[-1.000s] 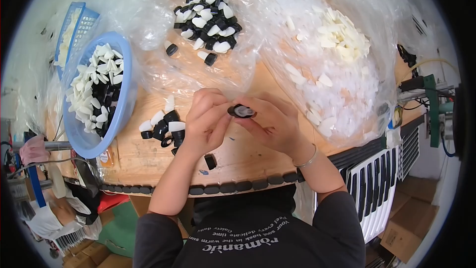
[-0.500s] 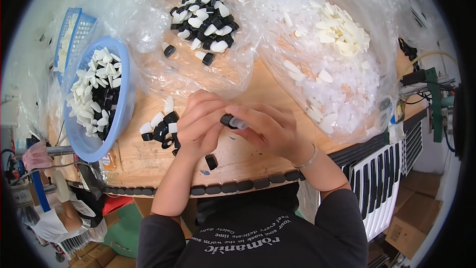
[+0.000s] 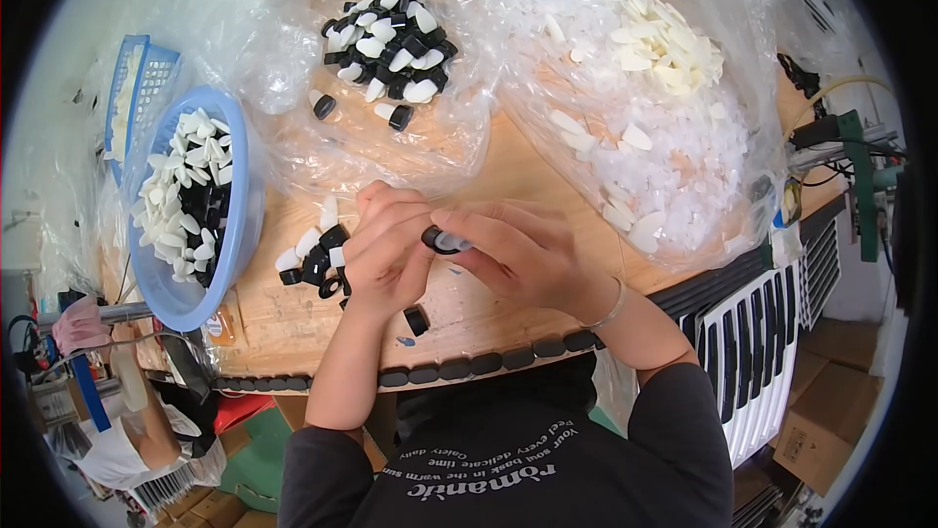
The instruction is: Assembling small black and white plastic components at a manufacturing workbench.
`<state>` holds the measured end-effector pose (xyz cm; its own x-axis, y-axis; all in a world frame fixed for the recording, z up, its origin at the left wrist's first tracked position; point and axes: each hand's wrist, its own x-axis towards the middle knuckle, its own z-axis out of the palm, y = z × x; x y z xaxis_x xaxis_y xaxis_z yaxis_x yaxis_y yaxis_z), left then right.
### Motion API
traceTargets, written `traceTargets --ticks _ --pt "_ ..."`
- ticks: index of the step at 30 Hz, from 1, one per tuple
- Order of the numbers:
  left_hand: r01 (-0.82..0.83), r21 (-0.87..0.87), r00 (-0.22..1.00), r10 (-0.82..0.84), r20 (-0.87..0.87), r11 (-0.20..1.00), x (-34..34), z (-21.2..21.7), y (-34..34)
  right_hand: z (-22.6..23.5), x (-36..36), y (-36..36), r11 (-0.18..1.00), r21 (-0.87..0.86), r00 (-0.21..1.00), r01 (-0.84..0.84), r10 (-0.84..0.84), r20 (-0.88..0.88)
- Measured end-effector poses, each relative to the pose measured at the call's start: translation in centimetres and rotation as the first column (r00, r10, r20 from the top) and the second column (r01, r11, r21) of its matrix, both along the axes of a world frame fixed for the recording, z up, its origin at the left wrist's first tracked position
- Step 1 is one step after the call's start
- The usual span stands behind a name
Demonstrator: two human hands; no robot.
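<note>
In front of me, my left hand (image 3: 391, 253) and my right hand (image 3: 520, 250) meet over the table. Between their fingertips is a small black cap (image 3: 431, 237) with a translucent plug (image 3: 451, 243) at its right side. The fingers of both hands are closed around this pair; the far side of it is hidden. Left of my left hand lies a loose group of black caps (image 3: 315, 265) and white teardrop-shaped pieces (image 3: 287, 259). One more black cap (image 3: 417, 319) lies just below that hand.
A blue basin (image 3: 256, 206) of white and black pieces stands left, beside a blue basket (image 3: 161, 64). Plastic sheeting (image 3: 469, 152) bears a heap of capped pieces (image 3: 391, 44). Right lie cream pieces (image 3: 674, 49) and translucent plugs (image 3: 674, 176). Dark pads line the table edge (image 3: 454, 370).
The right fingers have drawn in closer over the translucent plug, and the cap has turned slightly. The whole view has shifted a little; both hands stay together at the same spot.
</note>
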<state>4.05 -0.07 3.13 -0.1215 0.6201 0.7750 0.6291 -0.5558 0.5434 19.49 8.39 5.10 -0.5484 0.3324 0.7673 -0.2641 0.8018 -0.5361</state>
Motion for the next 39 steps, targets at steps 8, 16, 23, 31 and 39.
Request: traceTargets --ticks 8,16,23,31,39 --pt "-0.012 -0.033 0.995 0.009 -0.096 0.999 -0.3 -0.2 0.0 0.9 0.5 0.2 1.0 -0.001 0.992 -0.019 0.019 0.122" --pt "0.038 -0.036 0.999 -0.038 0.019 0.999 0.0 -0.8 0.2 0.3 0.6 0.0 0.988 -0.149 0.988 -0.045 0.066 0.138" --pt "-0.077 -0.037 0.995 0.075 -0.062 0.996 0.3 -0.4 0.0 -0.2 0.5 -0.2 0.986 -0.148 0.994 0.07 -0.058 0.089" --pt "-0.323 0.195 0.892 0.367 -0.263 0.926 1.5 -1.0 -0.3 -0.3 0.0 -0.7 0.982 -0.097 0.984 0.163 -0.155 0.088" --pt "-0.276 0.15 0.922 0.306 -0.236 0.949 0.8 -0.8 -0.6 -0.1 0.2 -1.0 0.769 -0.637 0.986 -0.053 0.143 0.09"
